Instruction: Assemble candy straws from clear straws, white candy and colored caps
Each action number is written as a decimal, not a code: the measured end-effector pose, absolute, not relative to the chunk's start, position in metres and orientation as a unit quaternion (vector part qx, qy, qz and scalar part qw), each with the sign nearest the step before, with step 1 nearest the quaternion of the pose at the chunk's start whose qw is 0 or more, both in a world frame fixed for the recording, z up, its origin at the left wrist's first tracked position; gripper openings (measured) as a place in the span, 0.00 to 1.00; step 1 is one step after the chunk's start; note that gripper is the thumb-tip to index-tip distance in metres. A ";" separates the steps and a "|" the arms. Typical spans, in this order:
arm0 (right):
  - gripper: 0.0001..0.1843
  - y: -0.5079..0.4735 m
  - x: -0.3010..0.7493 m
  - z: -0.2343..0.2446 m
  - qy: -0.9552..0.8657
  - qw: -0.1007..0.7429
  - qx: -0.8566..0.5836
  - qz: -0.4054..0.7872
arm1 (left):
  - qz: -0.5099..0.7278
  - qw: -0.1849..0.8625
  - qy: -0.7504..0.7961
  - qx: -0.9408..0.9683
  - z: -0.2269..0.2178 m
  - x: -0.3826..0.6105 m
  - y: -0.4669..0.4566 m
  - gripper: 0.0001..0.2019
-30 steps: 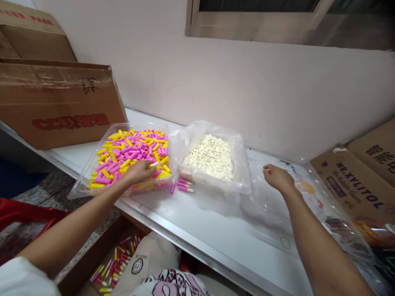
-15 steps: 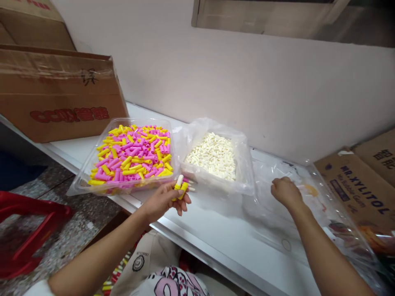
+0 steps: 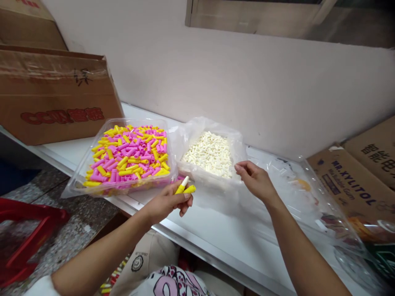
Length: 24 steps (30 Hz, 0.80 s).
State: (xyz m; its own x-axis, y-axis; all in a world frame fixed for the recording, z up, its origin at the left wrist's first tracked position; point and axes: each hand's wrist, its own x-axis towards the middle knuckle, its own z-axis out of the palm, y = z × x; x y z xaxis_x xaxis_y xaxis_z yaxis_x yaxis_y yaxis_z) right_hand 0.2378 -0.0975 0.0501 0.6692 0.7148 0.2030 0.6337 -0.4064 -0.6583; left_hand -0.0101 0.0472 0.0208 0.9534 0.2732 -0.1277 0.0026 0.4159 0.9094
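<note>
My left hand (image 3: 168, 201) is closed on two yellow tubes (image 3: 185, 188), one with a white tip poking out, just in front of the clear tray of pink and yellow tubes (image 3: 77, 181). My right hand (image 3: 254, 181) hovers at the near right corner of the bag-lined tray of white pieces (image 3: 212, 154); its fingers are curled in a loose pinch, and I cannot make out anything in them. Both trays sit side by side on the white table (image 3: 216, 230).
A large brown cardboard box (image 3: 55, 94) stands at the left end of the table. Clear plastic sheeting (image 3: 308, 197) covers the right side, beside a Xylitol carton (image 3: 348, 185). A red stool (image 3: 27, 234) is on the floor at left. The wall runs close behind the trays.
My left hand came out of the pink and yellow tray holding yellow tubes and moved in front of it. My right hand moved left from the plastic sheet to the white pieces' tray.
</note>
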 end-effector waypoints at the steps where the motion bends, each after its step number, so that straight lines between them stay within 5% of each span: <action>1: 0.16 -0.102 0.249 0.048 -0.392 0.316 -0.864 -0.001 | 0.086 0.833 0.128 0.531 0.021 -0.013 0.048 0.15; 7: 0.22 -0.142 0.310 0.037 -0.276 0.000 -0.955 -0.105 | 0.120 0.825 0.157 0.530 0.022 -0.031 0.055 0.19; 12: 0.21 -0.087 0.292 0.030 -0.430 0.014 -0.903 -0.007 | 0.107 0.812 0.153 0.552 0.018 -0.015 0.047 0.21; 16: 0.15 -0.011 0.280 0.009 -0.485 -0.083 -0.867 0.074 | 0.117 0.820 0.148 0.540 0.013 -0.002 0.040 0.20; 24: 0.15 0.012 0.275 -0.002 -0.489 -0.074 -0.868 0.051 | 0.179 0.786 0.192 0.560 0.004 -0.022 0.061 0.19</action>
State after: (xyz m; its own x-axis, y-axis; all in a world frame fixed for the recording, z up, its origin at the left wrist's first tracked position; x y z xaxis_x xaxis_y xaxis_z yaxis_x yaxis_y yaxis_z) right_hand 0.2750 0.0123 -0.0023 0.5171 0.8407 -0.1607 0.8557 -0.5115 0.0780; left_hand -0.0225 0.0606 0.0040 0.8622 0.4961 -0.1026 -0.0652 0.3095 0.9487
